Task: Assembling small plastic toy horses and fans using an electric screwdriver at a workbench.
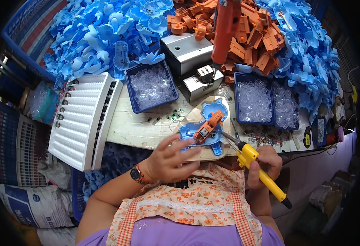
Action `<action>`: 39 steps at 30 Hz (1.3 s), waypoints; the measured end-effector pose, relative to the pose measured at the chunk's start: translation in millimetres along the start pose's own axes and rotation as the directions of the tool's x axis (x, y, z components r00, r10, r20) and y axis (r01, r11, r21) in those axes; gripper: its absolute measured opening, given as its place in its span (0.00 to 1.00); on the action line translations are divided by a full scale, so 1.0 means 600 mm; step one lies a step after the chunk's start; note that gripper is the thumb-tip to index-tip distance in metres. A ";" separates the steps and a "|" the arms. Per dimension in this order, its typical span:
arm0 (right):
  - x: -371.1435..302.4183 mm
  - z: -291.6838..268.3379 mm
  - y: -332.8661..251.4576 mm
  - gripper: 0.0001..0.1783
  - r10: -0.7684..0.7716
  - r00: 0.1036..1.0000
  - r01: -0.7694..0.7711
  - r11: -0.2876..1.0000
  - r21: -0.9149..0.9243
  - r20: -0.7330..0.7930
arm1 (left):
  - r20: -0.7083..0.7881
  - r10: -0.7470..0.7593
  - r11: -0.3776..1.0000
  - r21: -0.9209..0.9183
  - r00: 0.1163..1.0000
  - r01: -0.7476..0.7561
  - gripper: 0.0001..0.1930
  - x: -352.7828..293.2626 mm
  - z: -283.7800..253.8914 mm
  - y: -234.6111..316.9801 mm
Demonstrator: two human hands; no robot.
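Note:
In my right hand [266,166] is a yellow soldering iron [272,183], its metal tip pointing left toward a blue plastic shell half [215,107]. The shell lies open side up on a pale wooden board [228,123] at the table's near edge. An orange plastic housing [209,126] with a small part inside sits across the shell. My left hand [172,159] hovers at the shell's left side, fingers spread, with nothing visible in it. Whether its fingertips touch the shell I cannot tell.
Blue bins of clear plastic parts [137,104] [236,115] flank a metal box [188,47]. Blue shells [102,41] and orange housings [254,37] are heaped behind. A red tool [226,33] hangs above. White foam trays [79,119] stand left; small screws [266,139] lie right.

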State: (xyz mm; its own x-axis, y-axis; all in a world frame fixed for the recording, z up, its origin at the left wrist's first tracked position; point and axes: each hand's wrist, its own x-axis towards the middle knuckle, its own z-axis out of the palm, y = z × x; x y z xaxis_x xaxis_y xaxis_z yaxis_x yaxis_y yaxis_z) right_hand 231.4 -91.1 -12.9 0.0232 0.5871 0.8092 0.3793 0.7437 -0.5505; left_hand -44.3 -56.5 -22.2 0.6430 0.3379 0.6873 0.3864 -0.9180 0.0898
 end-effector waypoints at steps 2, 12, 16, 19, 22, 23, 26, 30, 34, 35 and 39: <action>-0.002 -0.006 -0.002 0.13 0.039 0.999 -0.040 0.999 -0.029 -0.037 | 0.082 0.131 0.987 0.081 0.988 -0.138 0.04 -0.024 0.011 -0.001; -0.006 -0.027 -0.007 0.12 0.120 0.990 -0.124 0.991 -0.042 -0.080 | 0.193 -0.285 0.946 -0.100 0.939 0.308 0.06 0.051 -0.002 0.014; -0.011 -0.038 -0.002 0.12 0.142 0.976 -0.146 0.989 -0.011 -0.165 | 0.235 -0.368 0.915 -0.081 0.900 0.395 0.06 0.103 0.015 -0.008; -0.011 -0.037 -0.006 0.12 0.138 0.979 -0.139 0.990 0.005 -0.153 | 0.293 -0.377 0.922 0.025 0.879 0.387 0.03 0.107 0.041 -0.019; -0.009 -0.041 -0.006 0.12 0.119 0.984 -0.122 0.992 -0.014 -0.131 | 0.207 -0.424 0.880 -0.136 0.882 0.455 0.03 0.107 0.044 -0.038; -0.010 -0.043 -0.004 0.13 0.116 0.986 -0.119 0.993 -0.016 -0.119 | 0.339 -0.505 0.775 -0.226 0.794 0.590 0.07 0.121 0.027 -0.046; -0.012 -0.049 -0.007 0.12 0.135 0.988 -0.136 0.991 -0.005 -0.070 | 0.493 -0.510 0.519 -0.477 0.705 0.709 0.06 0.112 0.019 -0.075; -0.018 -0.031 0.000 0.13 0.124 0.983 -0.121 0.992 0.026 -0.133 | 0.318 -0.438 0.819 -0.243 0.841 0.519 0.06 0.100 0.029 -0.072; -0.033 -0.020 0.003 0.14 0.137 0.990 -0.135 0.989 0.053 -0.044 | 0.145 -0.393 0.900 -0.142 0.908 0.412 0.06 0.094 0.022 -0.055; -0.037 -0.016 0.003 0.14 0.113 0.993 -0.112 0.993 0.027 -0.043 | 0.113 -0.374 0.912 -0.137 0.921 0.387 0.07 0.090 0.022 -0.050; -0.043 -0.009 0.002 0.13 0.057 0.998 -0.057 0.998 0.033 -0.017 | 0.023 -0.327 0.937 -0.122 0.945 0.328 0.10 0.074 0.029 -0.032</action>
State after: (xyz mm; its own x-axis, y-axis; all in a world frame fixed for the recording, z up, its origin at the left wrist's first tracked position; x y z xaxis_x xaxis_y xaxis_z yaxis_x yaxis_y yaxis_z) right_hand 236.5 -107.2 -33.7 0.0608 0.6230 0.7799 0.3463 0.7196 -0.6018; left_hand -11.8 -20.4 -5.7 0.4964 0.6246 0.6029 0.4920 -0.7746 0.3974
